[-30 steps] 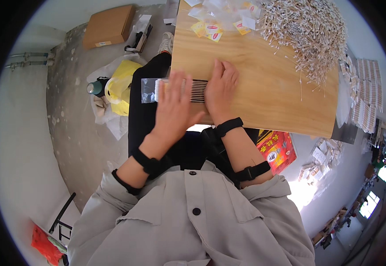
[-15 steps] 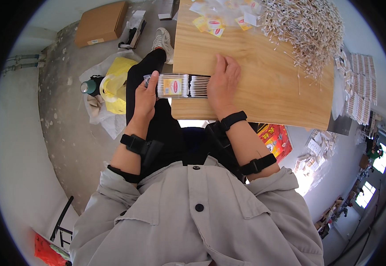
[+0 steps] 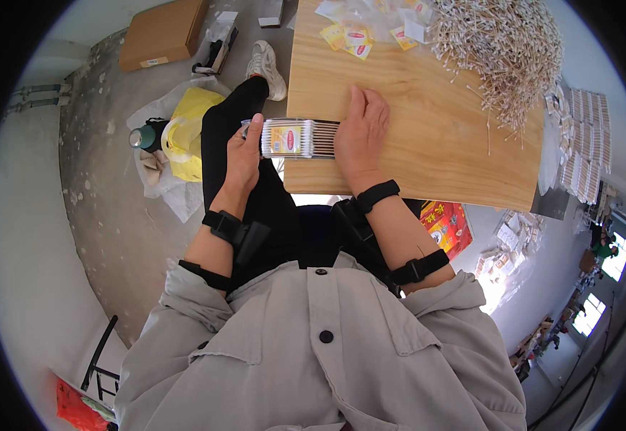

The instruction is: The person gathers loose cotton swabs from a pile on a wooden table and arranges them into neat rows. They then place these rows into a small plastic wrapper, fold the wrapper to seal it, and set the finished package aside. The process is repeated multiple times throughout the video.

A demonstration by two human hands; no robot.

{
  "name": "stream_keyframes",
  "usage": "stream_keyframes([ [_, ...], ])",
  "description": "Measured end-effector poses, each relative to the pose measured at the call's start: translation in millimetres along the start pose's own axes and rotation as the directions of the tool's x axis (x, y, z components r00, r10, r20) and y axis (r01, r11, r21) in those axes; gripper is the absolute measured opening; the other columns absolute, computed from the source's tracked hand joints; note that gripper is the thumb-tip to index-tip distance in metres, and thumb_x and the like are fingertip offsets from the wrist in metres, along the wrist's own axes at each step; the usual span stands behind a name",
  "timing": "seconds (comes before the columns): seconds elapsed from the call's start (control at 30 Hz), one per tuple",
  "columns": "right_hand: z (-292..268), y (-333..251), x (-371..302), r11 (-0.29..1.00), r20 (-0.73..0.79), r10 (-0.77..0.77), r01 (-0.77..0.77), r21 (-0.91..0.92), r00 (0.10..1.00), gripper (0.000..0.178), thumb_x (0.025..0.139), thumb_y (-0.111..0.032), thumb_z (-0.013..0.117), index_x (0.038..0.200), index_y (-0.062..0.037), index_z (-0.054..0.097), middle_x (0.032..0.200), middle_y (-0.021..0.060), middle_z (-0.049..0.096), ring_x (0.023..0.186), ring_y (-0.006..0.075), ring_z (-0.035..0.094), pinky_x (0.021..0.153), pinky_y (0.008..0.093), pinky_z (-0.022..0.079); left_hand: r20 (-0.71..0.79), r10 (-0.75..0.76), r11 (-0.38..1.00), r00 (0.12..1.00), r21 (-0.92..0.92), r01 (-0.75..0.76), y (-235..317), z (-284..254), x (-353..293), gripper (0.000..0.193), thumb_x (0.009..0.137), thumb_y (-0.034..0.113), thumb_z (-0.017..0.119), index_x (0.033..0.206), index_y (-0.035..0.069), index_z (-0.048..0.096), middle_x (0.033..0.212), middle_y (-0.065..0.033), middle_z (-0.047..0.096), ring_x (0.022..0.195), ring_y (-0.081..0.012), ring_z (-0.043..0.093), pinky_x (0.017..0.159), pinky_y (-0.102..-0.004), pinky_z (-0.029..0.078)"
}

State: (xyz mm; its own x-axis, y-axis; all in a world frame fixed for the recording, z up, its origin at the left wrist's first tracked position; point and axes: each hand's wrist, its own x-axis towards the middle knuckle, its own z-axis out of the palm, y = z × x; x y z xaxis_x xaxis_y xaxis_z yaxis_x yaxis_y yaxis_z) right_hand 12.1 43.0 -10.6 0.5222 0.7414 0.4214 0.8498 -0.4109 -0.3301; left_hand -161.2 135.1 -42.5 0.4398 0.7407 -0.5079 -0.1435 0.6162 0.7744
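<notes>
My left hand (image 3: 244,154) grips a clear plastic packet (image 3: 281,138) with a yellow and white label, its thumb on top. Cotton swabs lie side by side inside the packet. From its right end a row of dark-looking swab sticks (image 3: 323,138) runs to my right hand (image 3: 362,136), which covers their far ends at the table's left part. The right fingers are curled, and the hand's underside is hidden. Dark edges border the row; what they belong to is unclear.
A big heap of loose cotton swabs (image 3: 503,57) covers the far right of the wooden table (image 3: 413,154). Labels (image 3: 356,43) and clear bags lie at its far edge. On the floor at left are a yellow bag (image 3: 187,133), a green-capped bottle (image 3: 140,138) and a cardboard box (image 3: 162,36).
The packet in my left hand has moved slightly right, over the white swab heads, so less of the row shows between my hands. My right hand has stayed nearly still.
</notes>
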Motion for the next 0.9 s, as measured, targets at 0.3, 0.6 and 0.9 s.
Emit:
stream_keyframes([
  [0.3, 7, -20, 3, 0.998, 0.018, -0.02, 0.019, 0.068, 1.0, 0.037, 0.084, 0.002, 0.051, 0.122, 0.0047, 0.052, 0.116, 0.0178, 0.047, 0.119, 0.0368, 0.045, 0.105, 0.048, 0.036, -0.043, 0.167, 0.978, 0.985, 0.137, -0.16, 4, 5, -5, 0.03, 0.099, 0.029, 0.061, 0.092, 0.0, 0.066, 0.081, 0.0004, 0.064, 0.071, -0.0038, 0.056, 0.065, -0.0214, 0.046],
  [0.6, -16, -24, -21, 0.324, 0.185, 0.521, -0.394, 0.86, 0.833, 0.033, 0.106, -0.018, 0.035, 0.129, 0.0027, 0.046, 0.127, 0.0149, 0.048, 0.119, 0.0233, 0.05, 0.107, 0.0377, 0.04, -0.061, 0.154, 0.981, 0.986, 0.126, -0.146, 7, 9, -9, 0.034, 0.099, 0.032, 0.059, 0.089, 0.0, 0.067, 0.077, 0.0021, 0.063, 0.068, -0.003, 0.054, 0.062, -0.0207, 0.044],
  [0.9, -7, -51, -30, 0.27, 0.268, 0.46, -0.421, 0.866, 0.847, 0.043, 0.107, -0.026, 0.032, 0.138, 0.0028, 0.038, 0.134, 0.0197, 0.047, 0.13, 0.0284, 0.045, 0.112, 0.0373, 0.031, 0.005, 0.151, 0.983, 0.989, 0.105, -0.151, 3, 2, -6, 0.03, 0.1, 0.03, 0.058, 0.092, 0.003, 0.065, 0.081, 0.0013, 0.065, 0.07, -0.0039, 0.058, 0.065, -0.0215, 0.048],
])
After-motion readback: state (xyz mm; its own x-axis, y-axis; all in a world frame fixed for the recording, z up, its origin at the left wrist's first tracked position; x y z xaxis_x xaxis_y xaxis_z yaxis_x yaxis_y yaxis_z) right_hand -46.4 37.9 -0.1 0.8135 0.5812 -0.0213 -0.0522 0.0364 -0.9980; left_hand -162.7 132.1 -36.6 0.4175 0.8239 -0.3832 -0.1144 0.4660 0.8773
